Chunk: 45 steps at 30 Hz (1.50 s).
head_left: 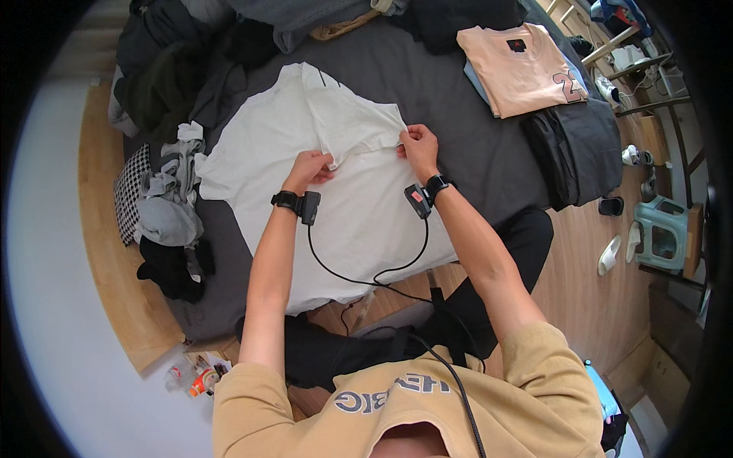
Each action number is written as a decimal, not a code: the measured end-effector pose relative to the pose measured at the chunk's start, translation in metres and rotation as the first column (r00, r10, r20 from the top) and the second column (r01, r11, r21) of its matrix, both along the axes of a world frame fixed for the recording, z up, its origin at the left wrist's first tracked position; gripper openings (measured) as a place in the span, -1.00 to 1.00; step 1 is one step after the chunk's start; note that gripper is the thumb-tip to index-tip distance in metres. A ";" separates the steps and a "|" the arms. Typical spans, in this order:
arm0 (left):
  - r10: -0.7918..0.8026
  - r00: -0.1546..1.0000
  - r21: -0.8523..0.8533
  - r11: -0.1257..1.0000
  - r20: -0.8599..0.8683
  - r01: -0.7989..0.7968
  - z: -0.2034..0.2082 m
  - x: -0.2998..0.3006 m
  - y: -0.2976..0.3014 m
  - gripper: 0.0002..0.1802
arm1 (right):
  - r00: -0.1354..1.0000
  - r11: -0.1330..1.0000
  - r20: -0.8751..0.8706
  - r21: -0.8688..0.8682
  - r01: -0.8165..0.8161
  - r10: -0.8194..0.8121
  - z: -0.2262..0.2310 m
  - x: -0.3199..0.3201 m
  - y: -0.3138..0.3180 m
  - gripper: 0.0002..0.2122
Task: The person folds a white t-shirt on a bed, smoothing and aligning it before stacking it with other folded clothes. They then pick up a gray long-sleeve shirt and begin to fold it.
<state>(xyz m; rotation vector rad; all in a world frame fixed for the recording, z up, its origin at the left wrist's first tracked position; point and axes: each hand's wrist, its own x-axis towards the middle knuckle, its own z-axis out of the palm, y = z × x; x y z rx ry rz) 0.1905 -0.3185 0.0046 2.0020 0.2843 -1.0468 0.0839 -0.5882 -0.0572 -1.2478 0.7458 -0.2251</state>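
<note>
A white T-shirt (pixel 263 145) lies spread on the dark grey bed, its lower part hanging over the near edge toward my lap. My left hand (pixel 311 168) pinches a fold of the cloth near the shirt's middle. Farther right, my right hand (pixel 418 149) grips the shirt's right sleeve edge between thumb and fingers. Between the two hands the fabric is partly folded over and creased. Each wrist wears a black strap with a small cabled device.
A folded peach T-shirt (pixel 500 72) rests at the far right, with folded black trousers (pixel 576 156) nearer. Dark clothes (pixel 164 84) pile up at the far left; grey garments (pixel 168 217) lie below them. A pale green stool (pixel 660 233) and slippers (pixel 609 254) are on the floor.
</note>
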 end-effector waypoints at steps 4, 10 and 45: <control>0.067 0.998 -0.041 0.997 -0.016 -0.068 0.000 -0.018 0.002 -0.75 | 0.998 0.996 0.002 -0.072 -0.057 0.057 -0.003 -0.004 0.001 -0.88; 0.090 0.995 -0.124 0.989 0.041 -0.085 0.001 -0.045 0.001 -0.73 | 0.998 0.997 0.032 -0.048 -0.053 0.054 -0.004 -0.006 0.001 -0.87; 0.244 0.967 -0.338 0.906 -0.074 -0.254 -0.022 0.146 -0.016 -0.51 | 0.888 0.781 -0.051 0.499 -0.374 0.458 0.051 0.051 -0.035 -0.52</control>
